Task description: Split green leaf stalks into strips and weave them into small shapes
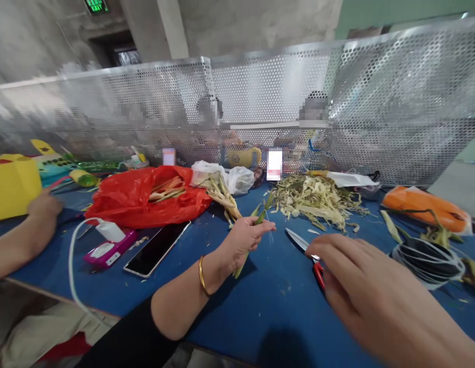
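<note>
Between the fingers of my left hand (245,240), closed in a pinch, is a thin green-and-pale leaf strip (265,208); its lower end sticks out below the palm. Scissors (296,238) with red handles lie on the blue table, blades pointing away to the left. Over their pivot reaches my right hand (356,281), its fingers loosely bent and apart from the thumb; the fingertips overlap the scissors, and whether they touch is unclear. Beyond my left hand lies a bundle of pale stalks (226,199). A heap of dry leaf strips (314,199) spreads at the back right.
A red plastic bag (118,199), a phone (158,249) and a purple power strip (110,249) lie on the left. Coiled cord (429,263) and an orange bag (429,204) are on the right. Perforated metal partition (260,92) stands behind. Another person's arm (34,235) rests far left.
</note>
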A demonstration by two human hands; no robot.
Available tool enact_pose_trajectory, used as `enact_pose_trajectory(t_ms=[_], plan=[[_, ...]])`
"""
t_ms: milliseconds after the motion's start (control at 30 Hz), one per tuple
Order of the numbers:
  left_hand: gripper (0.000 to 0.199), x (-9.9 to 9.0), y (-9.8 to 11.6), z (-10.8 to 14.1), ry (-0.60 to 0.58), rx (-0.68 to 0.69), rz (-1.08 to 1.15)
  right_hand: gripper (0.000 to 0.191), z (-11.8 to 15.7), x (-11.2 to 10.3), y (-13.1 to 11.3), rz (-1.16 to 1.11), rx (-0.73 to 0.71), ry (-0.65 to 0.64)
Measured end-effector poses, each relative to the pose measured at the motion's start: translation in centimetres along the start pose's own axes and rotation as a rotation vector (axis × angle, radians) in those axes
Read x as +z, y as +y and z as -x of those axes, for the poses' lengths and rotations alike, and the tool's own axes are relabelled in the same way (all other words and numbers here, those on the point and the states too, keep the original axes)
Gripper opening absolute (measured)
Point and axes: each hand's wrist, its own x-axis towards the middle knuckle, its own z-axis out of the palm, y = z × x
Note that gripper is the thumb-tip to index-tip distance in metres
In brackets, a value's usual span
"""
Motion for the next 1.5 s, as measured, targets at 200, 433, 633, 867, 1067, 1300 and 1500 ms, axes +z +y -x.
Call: enact_pose_trajectory(t_ms=[200, 433, 633, 867, 1067, 1300, 1500], plan=[[0.029, 0.2, 0.5, -0.8, 0.011, 0.026, -0.031, 0.041, -0.6, 1.5, 4.7, 0.345, 0.146, -0.568], [0.029, 1.2, 2.2, -1.3, 0.064, 0.109, -0.108, 0.056, -0.7, 2.0, 4.9, 0.144, 0.330, -0.654], [0.029, 0.8, 2.7, -1.6, 0.216, 0.207, -0.091, 0.052, -2.3, 1.0, 4.1, -0.940, 0.644, -0.371], [0.027, -0.9, 2.4, -2.5, 0.362, 0.397, -0.325, 0.035, -4.4, 1.3, -1.2, -1.901, 0.747, -0.348], [0.026, -2.0, 2.1, -3.0, 0.424, 0.512, -0.627, 0.043, -3.5, 2.5, -2.1, -2.116, 0.755, -0.474], [0.027, -1.2, 1.8, -2.5, 0.478, 0.541, -0.822, 0.052, -3.2, 2.8, -2.4, -2.179, 0.660, -0.519], [0.023, -0.7, 1.4, -2.3, 0.450, 0.537, -0.854, 0.052, -3.1, 2.9, -2.7, -2.197, 0.691, -0.495]])
